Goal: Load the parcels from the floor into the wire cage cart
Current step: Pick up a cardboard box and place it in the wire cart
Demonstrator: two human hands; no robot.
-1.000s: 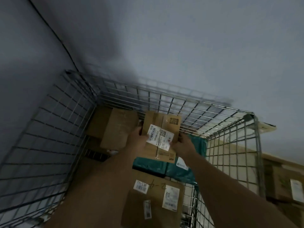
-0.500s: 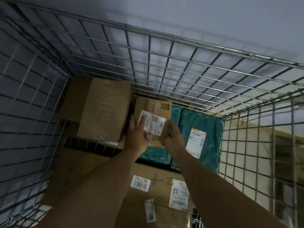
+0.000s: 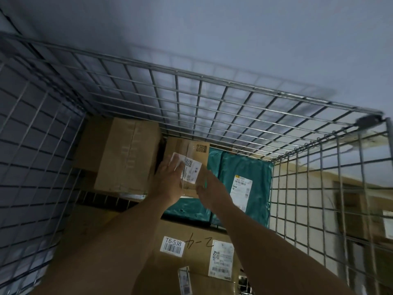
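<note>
Small cardboard box (image 3: 185, 148) is down in the wire cage cart (image 3: 212, 103) now, grip let go. Left hand (image 3: 170, 184) lies flat on top, right hand (image 3: 213, 189) loose alongside.

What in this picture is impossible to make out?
All in the head view:
- Print on the small box: blurred, partly under the left hand.
- Whether the right hand grips that box: its fingers are blurred.
- What the small box rests on: hidden beneath it and the hands.
- The near box: its front is cut off by the bottom edge and the arms.
</note>
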